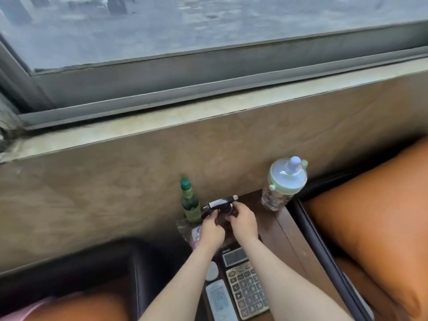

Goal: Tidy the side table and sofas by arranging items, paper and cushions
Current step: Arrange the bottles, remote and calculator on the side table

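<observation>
A dark spray bottle with a black and white trigger head (222, 202) stands at the back of the brown wooden side table (298, 246). My left hand (212, 229) and my right hand (243, 222) both grip its body from either side, below the trigger head. Just left of it stands a green glass bottle (191, 206) with a green cap. A clear sippy cup (283, 184) with a pale green lid stands at the table's back right. A calculator (244, 281) and a white remote control (220, 301) lie near the front, partly under my forearms.
Orange sofa cushions lie on the right (375, 216) and at the lower left (76, 306), with a black sofa arm (97, 262) on the left. A small white oval object (212, 271) and a pink packet (195, 235) lie on the table. A brown wall and window sill (208, 110) rise behind.
</observation>
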A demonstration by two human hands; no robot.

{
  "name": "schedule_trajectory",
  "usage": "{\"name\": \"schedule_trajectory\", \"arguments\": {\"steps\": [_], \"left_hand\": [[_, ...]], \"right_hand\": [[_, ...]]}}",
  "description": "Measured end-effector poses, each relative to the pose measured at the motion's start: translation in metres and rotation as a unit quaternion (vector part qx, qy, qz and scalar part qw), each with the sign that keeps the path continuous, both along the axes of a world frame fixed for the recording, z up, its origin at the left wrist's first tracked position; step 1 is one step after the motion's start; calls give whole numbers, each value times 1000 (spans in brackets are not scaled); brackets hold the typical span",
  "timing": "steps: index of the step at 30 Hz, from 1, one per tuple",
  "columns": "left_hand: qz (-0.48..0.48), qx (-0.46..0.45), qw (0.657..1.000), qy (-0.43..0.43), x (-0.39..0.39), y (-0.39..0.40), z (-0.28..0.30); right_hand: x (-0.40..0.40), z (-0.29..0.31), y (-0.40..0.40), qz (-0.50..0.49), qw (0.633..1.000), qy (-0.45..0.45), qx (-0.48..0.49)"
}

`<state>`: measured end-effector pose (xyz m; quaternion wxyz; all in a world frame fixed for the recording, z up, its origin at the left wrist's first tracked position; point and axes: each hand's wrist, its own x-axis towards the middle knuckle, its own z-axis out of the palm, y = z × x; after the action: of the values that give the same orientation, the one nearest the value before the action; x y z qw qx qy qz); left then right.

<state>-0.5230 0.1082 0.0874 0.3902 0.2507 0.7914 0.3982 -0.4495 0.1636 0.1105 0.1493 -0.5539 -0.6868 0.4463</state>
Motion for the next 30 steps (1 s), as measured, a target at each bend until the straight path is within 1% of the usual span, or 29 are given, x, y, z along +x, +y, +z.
{"name": "schedule_trajectory", "arguments": {"steps": [3,7,12,15,18,20,24,27,30], "left_hand": [[5,14,1000,-24,2,3,-2],[-7,37,999,-28,0,7,-5],[-41,42,998,-9,3,7,-4],[-52,44,998,-1,5,9,-6],[-51,20,998,8,9,9,-9],[-41,13,999,-6,12,7,-10],[-30,30,998,-52,14,5,-4],[-47,40,997,-48,12,10,1],[-48,29,997,-46,11,17,8]], "right_hand": [[-2,-10,3,-3,1000,-1,-7],[-9,-9,10,13,1000,19,-5],[-12,-8,14,26,999,30,-19],[-8,-10,12,25,998,36,-44],[-3,-12,9,41,997,36,-52],[0,-11,8,56,997,33,-48],[2,-10,10,74,996,5,-43],[6,-11,11,63,996,2,-55],[13,-10,11,46,998,-2,-53]]}}
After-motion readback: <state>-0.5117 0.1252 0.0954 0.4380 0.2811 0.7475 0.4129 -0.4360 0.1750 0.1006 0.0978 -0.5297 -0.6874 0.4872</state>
